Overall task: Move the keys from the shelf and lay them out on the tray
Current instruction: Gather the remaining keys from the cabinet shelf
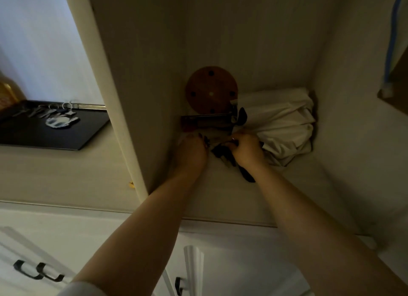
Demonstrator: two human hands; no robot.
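Dark keys (223,153) lie mid-shelf (220,198) between both hands, their strap trailing toward the front edge. The right hand (248,150) curls onto them; the left hand (192,151) is just beside, its grip unclear. Other keys (55,116) already lie at the tray's (44,138) back edge.

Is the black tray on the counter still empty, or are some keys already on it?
Not empty. The black tray already holds keys on rings near its far edge; both the left hand and right hand are in the shelf.
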